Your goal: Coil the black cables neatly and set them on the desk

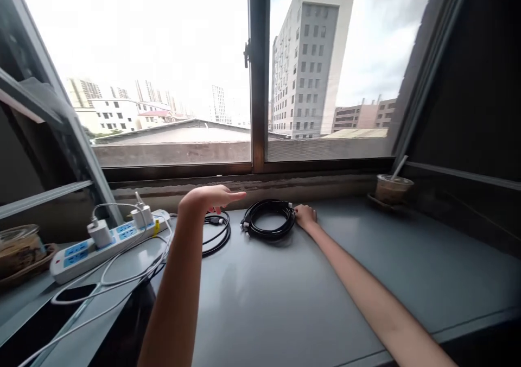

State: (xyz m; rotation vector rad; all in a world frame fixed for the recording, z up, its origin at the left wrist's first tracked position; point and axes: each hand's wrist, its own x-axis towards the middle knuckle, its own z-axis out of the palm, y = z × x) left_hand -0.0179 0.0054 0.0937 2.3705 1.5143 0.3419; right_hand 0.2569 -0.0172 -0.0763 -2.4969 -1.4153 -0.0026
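A thick coil of black cable (269, 234) lies on the grey tabletop near the window, with plug ends showing at its left and upper right. My right hand (306, 215) rests at the coil's right edge, fingers curled round the cable there. Left of it lies a second, looser coil of black cable (226, 238) with a dark connector, partly hidden behind my left forearm. Above this second coil my left hand (210, 197) hangs in the air, bent at the wrist. Its fingers are apart and point right, with nothing seen in them.
A white power strip (118, 238) with plugged-in chargers and trailing white cables (122, 284) lies at the left. Drink cups stand on either side: one cup (20, 247) at far left, another cup (391, 189) with a straw at back right. The window frame (258, 139) bounds the back.
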